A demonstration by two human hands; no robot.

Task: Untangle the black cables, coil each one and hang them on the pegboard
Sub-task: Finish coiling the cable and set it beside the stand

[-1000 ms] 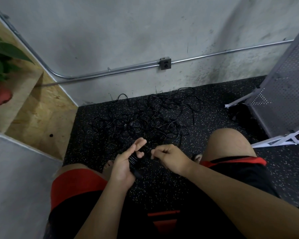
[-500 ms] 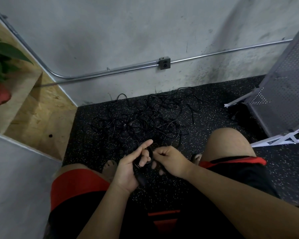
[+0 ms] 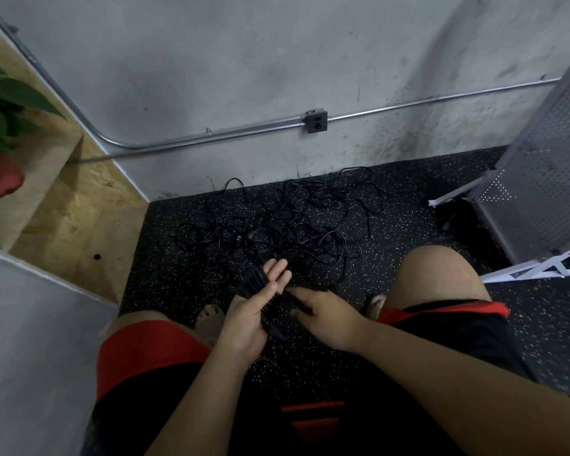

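Note:
A tangle of thin black cables [image 3: 293, 218] lies spread on the speckled black floor by the wall. My left hand [image 3: 247, 320] is held out with its fingers straight. A coil of black cable [image 3: 250, 281] is wound across its palm, and the thumb lies over the loops. My right hand [image 3: 326, 317] sits just right of it and pinches the loose strand of that cable, which leads toward the tangle. The grey pegboard [image 3: 547, 179] leans on a white stand at the right, with no cable on its visible part.
My bare knees frame the hands, the right one [image 3: 438, 274] close to the pegboard stand [image 3: 527, 271]. Wooden steps [image 3: 73, 218] and a green plant [image 3: 0, 120] are at the left. A metal conduit with an outlet box [image 3: 316, 121] runs along the concrete wall.
My left fingers have straightened out again. My right hand has swung the strand around the left palm and come down lower right of it, adding a loop to the coil.

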